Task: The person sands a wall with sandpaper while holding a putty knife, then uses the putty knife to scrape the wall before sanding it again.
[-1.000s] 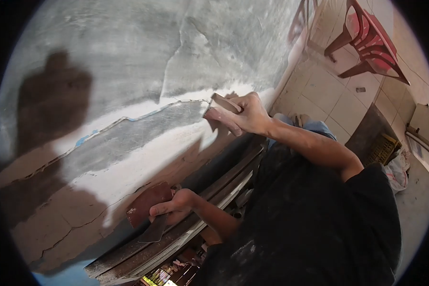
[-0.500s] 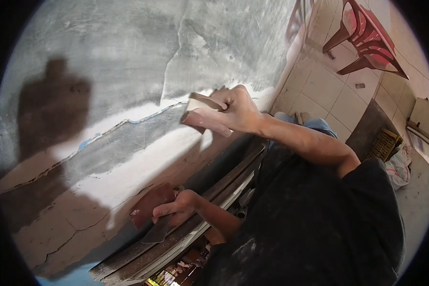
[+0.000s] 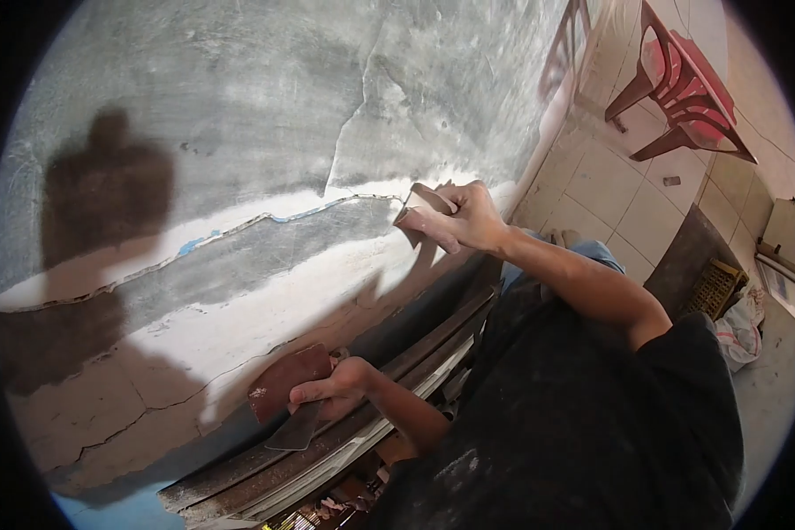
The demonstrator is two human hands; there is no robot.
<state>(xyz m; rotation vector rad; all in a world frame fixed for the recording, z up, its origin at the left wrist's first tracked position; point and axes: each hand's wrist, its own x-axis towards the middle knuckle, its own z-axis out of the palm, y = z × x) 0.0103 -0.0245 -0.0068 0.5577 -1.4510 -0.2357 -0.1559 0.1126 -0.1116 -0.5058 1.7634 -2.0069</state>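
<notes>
While one right hand [image 3: 481,218] pinches one folded brown-and-pale sheet [image 3: 420,207] close to the wall [image 3: 265,97], at the right end of a long crack [image 3: 300,213], one left hand [image 3: 337,386] holds two things lower down: one reddish-brown sheet [image 3: 287,382] and one dark, flat scraper [image 3: 297,428], the blade flaring below the thumb. Whether the folded sheet touches the plaster, I cannot tell. At least two more cracks mark the wall, one running upward and one below, and blue shows in patches along the long one. At least two long boards [image 3: 230,473] lie under the left hand, apart from it. On the tiled floor [image 3: 605,181] beyond stands one red chair [image 3: 685,97]; farther right are one yellow crate [image 3: 714,287] and, just beside it, one whitish bag [image 3: 740,331].
</notes>
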